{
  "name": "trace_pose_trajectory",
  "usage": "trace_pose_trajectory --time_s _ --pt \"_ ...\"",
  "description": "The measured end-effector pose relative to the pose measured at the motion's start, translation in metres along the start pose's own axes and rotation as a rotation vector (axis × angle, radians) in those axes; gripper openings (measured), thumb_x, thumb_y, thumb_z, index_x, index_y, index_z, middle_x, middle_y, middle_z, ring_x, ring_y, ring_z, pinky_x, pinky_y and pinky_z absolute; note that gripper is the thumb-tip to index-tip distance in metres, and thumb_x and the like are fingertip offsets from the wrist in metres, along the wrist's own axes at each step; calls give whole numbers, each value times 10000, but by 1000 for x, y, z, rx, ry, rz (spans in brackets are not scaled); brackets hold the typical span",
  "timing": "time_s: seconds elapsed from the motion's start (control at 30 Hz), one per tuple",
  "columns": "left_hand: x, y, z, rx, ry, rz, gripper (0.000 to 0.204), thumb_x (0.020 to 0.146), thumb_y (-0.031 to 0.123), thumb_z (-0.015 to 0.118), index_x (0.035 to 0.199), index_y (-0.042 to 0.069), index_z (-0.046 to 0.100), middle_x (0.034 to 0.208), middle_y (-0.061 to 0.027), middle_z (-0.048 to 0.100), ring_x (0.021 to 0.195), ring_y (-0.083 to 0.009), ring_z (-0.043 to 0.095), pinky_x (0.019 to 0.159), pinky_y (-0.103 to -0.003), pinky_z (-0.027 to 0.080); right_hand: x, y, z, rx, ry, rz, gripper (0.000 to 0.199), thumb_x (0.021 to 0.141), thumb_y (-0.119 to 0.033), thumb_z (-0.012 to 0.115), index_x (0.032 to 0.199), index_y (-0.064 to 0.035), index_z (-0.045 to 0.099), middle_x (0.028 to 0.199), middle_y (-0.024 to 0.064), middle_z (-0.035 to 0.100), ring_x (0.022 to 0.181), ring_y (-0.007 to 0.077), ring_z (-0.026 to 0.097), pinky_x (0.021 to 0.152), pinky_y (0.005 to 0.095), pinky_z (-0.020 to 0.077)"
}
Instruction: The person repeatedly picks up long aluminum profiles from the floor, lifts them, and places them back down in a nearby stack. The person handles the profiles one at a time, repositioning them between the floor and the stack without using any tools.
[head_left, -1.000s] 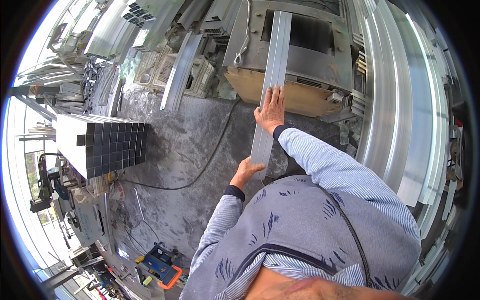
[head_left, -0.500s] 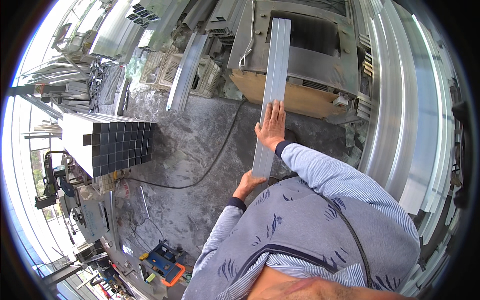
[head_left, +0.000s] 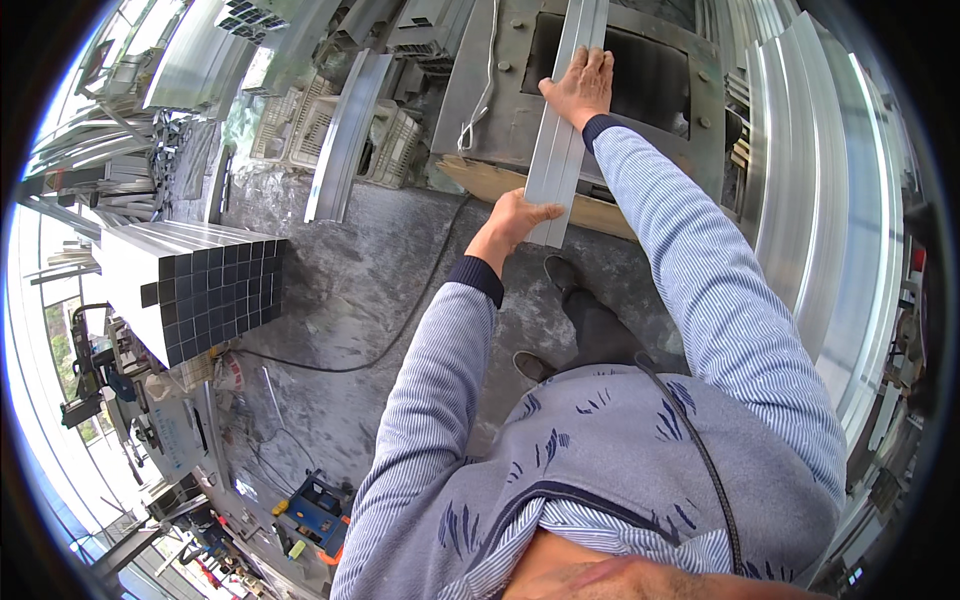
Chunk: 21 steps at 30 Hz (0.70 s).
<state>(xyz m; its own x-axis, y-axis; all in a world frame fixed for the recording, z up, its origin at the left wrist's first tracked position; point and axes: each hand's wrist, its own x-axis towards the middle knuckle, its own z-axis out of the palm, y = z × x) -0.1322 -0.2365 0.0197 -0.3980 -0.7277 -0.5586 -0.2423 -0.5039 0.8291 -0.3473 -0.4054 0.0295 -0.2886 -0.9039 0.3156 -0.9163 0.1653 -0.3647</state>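
Observation:
A long, silvery grooved metal profile (head_left: 556, 165) reaches away from me over the metal machine (head_left: 475, 95), its far end cut off by the top of the view. My left hand (head_left: 515, 225) grips its near end, thumb laid across the top and fingers hidden along the left side. Farther up, my right hand (head_left: 582, 90) holds the profile from above, with the thumb at the left edge and the fingers across the face. Behind the profile, a dark rectangular opening (head_left: 640, 85) shows in the machine's top.
Stacked square tubes (head_left: 215, 295) stand at left. Pale plastic crates (head_left: 390, 150) and another profile (head_left: 345, 140) lie beyond. Long metal sheets (head_left: 790, 170) line the right side. A black cable (head_left: 400, 325) crosses the floor; a blue-and-orange toolbox (head_left: 315, 515) sits lower left.
Both hands have moved forward, carrying the profile away from my body and farther over the machine. My arms are now stretched out, and my feet have come into view.

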Motion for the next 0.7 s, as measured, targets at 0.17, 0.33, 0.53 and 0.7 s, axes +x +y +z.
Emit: trace_pose_trajectory --time_s 0.17,0.33,0.53,0.7 --pt "-24 -28 10 -63 -45 5 511 945 212 935 1367 -3 743 1237 -82 806 1095 -188 746 958 -386 612 -43 -4 -11 -48 -8 101 949 844 -454 778 1566 49 421 1678 285 348 1555 502 330 1274 631 290" --pt "-93 -102 11 141 -18 6 561 949 274 933 1395 4 725 1231 -64 804 1108 -173 727 988 -368 591 -142 -28 -30 14 -127 122 1019 873 -408 779 1657 53 320 1739 302 248 1536 502 365 1244 648 348" --pt "-194 -182 13 30 10 -29 531 926 219 941 1372 12 741 1258 -59 801 1141 -177 721 1038 -365 570 -263 -63 -45 60 -168 115 1036 890 -367 766 1676 81 262 1757 310 178 1512 513 388 1243 580 399" --pt "-267 -237 12 5 25 -23 583 929 312 937 1398 33 729 1254 -54 790 1145 -188 711 1034 -378 561 -343 -90 -62 119 -274 130 1044 900 -348 756 1682 107 236 1761 310 140 1438 517 430 1193 547 465"
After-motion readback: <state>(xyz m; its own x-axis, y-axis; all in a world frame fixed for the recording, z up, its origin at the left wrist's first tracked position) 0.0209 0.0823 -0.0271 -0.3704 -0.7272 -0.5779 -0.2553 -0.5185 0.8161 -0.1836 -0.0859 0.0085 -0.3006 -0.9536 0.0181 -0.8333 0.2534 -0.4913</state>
